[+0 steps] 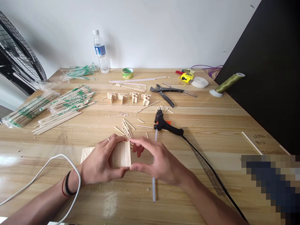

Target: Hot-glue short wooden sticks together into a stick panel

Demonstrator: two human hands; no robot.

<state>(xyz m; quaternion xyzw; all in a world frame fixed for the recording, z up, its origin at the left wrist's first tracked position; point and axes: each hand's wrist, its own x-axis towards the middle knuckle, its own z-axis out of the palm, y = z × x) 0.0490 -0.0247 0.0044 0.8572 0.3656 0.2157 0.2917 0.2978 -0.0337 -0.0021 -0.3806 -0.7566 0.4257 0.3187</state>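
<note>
A panel of short wooden sticks joined side by side (120, 154) is held just above the table. My left hand (103, 159) wraps round its left part, thumb on the near edge and fingers on the far edge. My right hand (156, 157) pinches the upright stick at the panel's right end between thumb and forefinger. Another piece of joined sticks (87, 153) shows partly behind my left wrist. Loose short sticks (126, 128) lie just beyond my hands. A black glue gun (161, 122) with a clear glue stick (154, 184) rests to the right.
Small stick assemblies (122, 97) stand in a row, with black cutters (165, 92) beside them. Bagged sticks (30, 107) lie at left, near a fan (21, 47). A bottle (100, 53), tape measure (187, 77) and thread spool (229, 84) are farther back. A white cable (50, 159) crosses my left wrist.
</note>
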